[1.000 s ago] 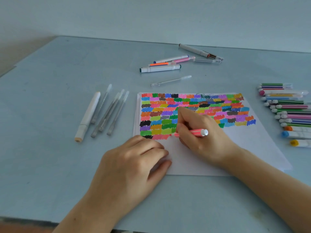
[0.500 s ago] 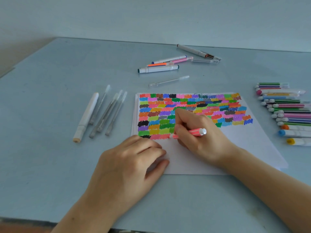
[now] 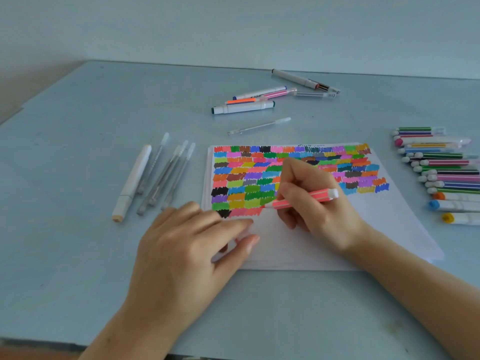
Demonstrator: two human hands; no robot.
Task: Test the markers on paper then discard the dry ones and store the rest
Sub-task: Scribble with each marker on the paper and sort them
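At nine o'clock from the paper [image 3: 324, 229] we have a white marker [image 3: 132, 181] beside a few clear capped pens [image 3: 166, 175], all lying with their long axes running roughly from six to twelve o'clock on the blue table [image 3: 78, 126]. Our left hand [image 3: 187, 245] rests flat on the paper's near left corner, fingers loosely spread and pressing it down. Just to its right, our right hand [image 3: 314, 203] pinches a pink marker [image 3: 304, 198] in a writing grip; its long axis runs from nine to three o'clock, tip at the nine o'clock end touching the pink swatch in the bottom row of scribbles. At twelve o'clock a loose cluster of pens [image 3: 259, 100] lies apart. At three o'clock a row of striped markers [image 3: 446, 172] lies side by side, nearer our right hand. We see no container anywhere.
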